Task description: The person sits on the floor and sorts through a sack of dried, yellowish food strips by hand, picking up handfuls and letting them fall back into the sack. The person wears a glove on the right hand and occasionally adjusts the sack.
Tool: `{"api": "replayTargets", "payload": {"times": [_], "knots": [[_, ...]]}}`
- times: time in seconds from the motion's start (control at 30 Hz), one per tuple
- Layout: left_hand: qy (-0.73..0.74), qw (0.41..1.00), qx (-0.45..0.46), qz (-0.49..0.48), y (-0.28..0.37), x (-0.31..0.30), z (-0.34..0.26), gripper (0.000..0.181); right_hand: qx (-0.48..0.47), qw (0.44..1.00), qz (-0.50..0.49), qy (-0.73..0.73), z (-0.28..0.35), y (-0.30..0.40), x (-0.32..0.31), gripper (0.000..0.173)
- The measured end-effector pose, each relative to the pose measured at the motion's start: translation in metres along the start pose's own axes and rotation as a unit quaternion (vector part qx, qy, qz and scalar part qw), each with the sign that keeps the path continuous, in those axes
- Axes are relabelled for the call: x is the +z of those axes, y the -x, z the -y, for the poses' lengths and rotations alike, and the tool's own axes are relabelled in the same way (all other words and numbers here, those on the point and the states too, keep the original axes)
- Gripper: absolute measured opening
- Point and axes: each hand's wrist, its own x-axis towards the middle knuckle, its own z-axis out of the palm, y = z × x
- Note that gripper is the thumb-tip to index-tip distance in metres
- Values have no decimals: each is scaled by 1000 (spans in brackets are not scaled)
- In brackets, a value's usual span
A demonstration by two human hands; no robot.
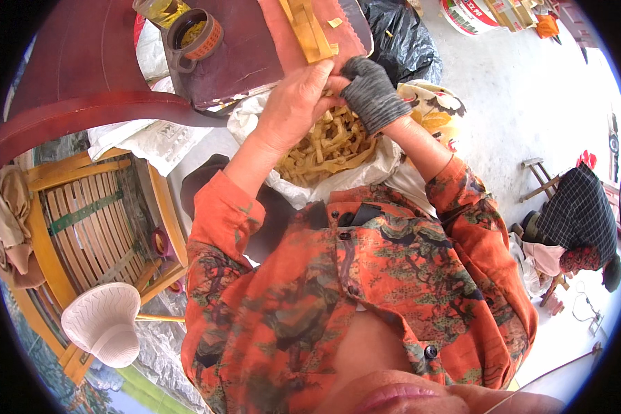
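Observation:
My left hand (299,101), bare, and my right hand (375,93), in a grey fingerless knitted glove, meet at the fingertips. Both are at the near end of a yellow wooden block (310,33) with raised pieces along it. Whether the left thumb presses on this block, and what lies between the fingers, is hidden. The block rests on a pinkish-red cloth (284,36) over the table's edge. Small pale yellow scraps (335,23) lie beside it. Directly below my hands, an open white woven sack (290,189) holds many curled brown dried strips (326,147).
A dark mug (199,39) and a glass jar (160,11) stand on the dark red table (233,67). A black plastic bag (403,36) is beyond its right edge. Left are a slatted wooden chair (83,217) and pale hat (106,326). Another person (574,212) is at right.

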Motion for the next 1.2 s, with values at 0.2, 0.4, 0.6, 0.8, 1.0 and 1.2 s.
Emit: {"api": "replayTargets", "payload": {"times": [0.2, 0.4, 0.6, 0.8, 1.0, 1.2], "knots": [[-137, 988, 17, 64, 2, -2, 2, 31, 162, 966, 201, 9, 5, 9, -9, 36], [-220, 962, 160, -15, -6, -20, 18, 20, -104, 980, 146, 87, 28, 25, -19, 32], [-171, 978, 98, -63, -8, -21, 39, 12, -39, 993, 88, 75, 58, 34, -15, 21], [305, 904, -301, -6, -22, -15, 47, 18, -84, 957, 48, 275, 18, -29, -24, 16], [235, 939, -240, -77, -34, -6, 68, 20, -79, 982, -44, 166, -10, -56, -18, 29], [196, 941, -255, -109, -42, -9, 68, 18, -71, 974, -59, 205, -2, -73, -16, 34]]}}
